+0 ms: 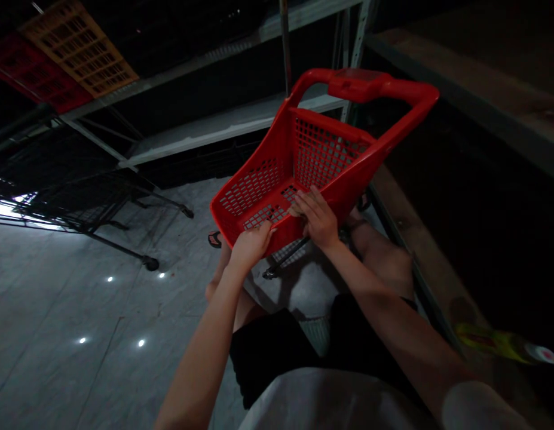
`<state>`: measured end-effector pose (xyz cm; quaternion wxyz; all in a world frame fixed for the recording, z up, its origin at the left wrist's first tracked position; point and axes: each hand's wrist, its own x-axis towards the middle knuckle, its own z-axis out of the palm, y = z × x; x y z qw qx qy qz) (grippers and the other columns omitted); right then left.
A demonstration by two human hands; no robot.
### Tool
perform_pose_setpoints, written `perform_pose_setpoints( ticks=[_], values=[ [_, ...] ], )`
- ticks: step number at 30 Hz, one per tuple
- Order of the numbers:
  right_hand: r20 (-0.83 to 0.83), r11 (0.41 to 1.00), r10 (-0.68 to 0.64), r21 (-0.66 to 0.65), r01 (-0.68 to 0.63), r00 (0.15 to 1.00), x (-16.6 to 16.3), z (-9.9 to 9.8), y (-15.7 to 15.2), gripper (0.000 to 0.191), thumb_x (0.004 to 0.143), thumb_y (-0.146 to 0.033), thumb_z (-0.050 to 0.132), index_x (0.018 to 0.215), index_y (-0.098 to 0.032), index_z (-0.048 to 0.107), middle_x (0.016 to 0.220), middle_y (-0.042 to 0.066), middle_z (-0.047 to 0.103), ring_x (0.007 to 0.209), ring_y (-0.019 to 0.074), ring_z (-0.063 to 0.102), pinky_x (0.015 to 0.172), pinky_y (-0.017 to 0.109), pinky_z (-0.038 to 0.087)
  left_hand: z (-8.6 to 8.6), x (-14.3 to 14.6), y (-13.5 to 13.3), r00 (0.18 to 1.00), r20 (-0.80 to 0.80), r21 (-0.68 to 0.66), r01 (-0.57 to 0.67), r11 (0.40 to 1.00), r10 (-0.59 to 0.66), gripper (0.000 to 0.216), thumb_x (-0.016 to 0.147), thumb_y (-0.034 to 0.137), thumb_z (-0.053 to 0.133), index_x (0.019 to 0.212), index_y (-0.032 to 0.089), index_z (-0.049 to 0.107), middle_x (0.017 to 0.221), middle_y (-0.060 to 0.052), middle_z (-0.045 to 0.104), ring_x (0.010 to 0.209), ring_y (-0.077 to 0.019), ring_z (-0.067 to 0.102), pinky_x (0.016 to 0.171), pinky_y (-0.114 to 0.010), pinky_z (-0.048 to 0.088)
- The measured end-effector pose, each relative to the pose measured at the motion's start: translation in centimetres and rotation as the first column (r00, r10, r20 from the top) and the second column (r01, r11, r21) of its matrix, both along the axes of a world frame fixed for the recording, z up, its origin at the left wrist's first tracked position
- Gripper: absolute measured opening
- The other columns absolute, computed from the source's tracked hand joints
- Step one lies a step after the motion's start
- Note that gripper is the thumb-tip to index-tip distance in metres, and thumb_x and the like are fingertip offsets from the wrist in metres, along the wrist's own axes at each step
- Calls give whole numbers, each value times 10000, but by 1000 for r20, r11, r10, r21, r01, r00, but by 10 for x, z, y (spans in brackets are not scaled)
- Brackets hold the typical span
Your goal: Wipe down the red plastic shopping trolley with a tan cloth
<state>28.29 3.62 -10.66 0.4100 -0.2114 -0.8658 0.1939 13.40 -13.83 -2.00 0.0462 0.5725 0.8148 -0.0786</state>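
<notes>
Your left hand (252, 243), fingers clamped on basket (361, 160) near rim, your right hand (318, 216) just beside, fingers curled over same rim, basket tilted above floor (79, 298), shelf (205, 128) behind.

No legible text in view. The yellow-green plastic bottle (501, 343) lying at lower right has a label with a red band of print, too blurred to read. Its white-and-red end (543, 354) shows a mark that can't be made out. On the red perforated plastic basket (343, 179), the flat handle panel (357, 80) is too dim to tell any print.
</notes>
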Motion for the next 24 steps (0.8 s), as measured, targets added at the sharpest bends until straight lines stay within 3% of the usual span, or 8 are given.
perform_pose_setpoints(
  ticks=[2,5,9,12,14,16,20,24],
  values=[
    [-93,999,-18,30,21,995,15,8,30,593,1106,-289,240,1514,-255,670,1536,82,673,1610,254,437,1337,572,391,0,-2,-6,1000,10,-4,-7,1000,7,347,1178,393,324,1236,192,601,1023,-130,806,977,-273,812,763,-309,571],
    [-309,959,-278,-29,283,909,43,29,90,618,1129,-390,221,1542,-231,652,1579,91,638,1624,312,387,1355,598,307,0,2,-13,1000,19,-7,-22,1000,22,327,1175,382,333,1193,199,604,1004,-122,805,955,-259,812,774,-304,574],
    [-337,901,-426,-78,426,839,51,50,130,630,1128,-441,206,1635,-288,548,1700,16,505,1599,323,406,1318,547,346,0,11,-16,1000,21,7,-22,1000,22,309,1165,359,343,1167,204,610,972,-118,805,933,-260,813,771,-310,585],
    [-306,816,-575,-144,560,759,24,33,108,670,1097,-334,191,1721,-213,403,1756,78,407,1622,325,383,1292,573,394,0,14,-16,999,21,6,-28,1000,28,299,1154,349,354,1169,210,617,922,-108,804,893,-259,811,758,-313,593],
    [-251,754,-657,-192,629,711,1,7,77,703,1051,-255,226,1739,-210,366,1737,108,431,1645,352,338,1280,622,403,1,15,-16,999,24,5,-27,1000,27,305,1152,346,351,1172,209,622,937,-113,806,899,-259,812,763,-314,597],
    [-193,735,-678,-221,641,709,-18,-23,43,756,980,-168,273,1723,-213,403,1673,148,508,1643,366,344,1267,687,403,1,14,-16,999,23,-2,-33,999,33,314,1154,347,344,1174,207,625,961,-119,807,913,-258,812,766,-312,598],
    [-73,797,-572,-284,533,817,-33,-64,0,755,935,-115,289,1648,-197,522,1608,210,564,1585,329,461,1288,673,404,-2,7,-16,999,-5,-21,-53,998,52,317,1154,351,346,1169,214,632,959,-113,806,918,-249,812,769,-301,593],
    [-4,864,-432,-289,413,902,-21,-66,5,664,952,-144,342,1553,-197,622,1638,197,536,1594,322,450,1311,630,393,-6,-9,-14,998,-33,-9,-62,998,62,347,1155,360,340,1187,204,648,939,-103,799,901,-251,806,771,-315,597]
  ],
)
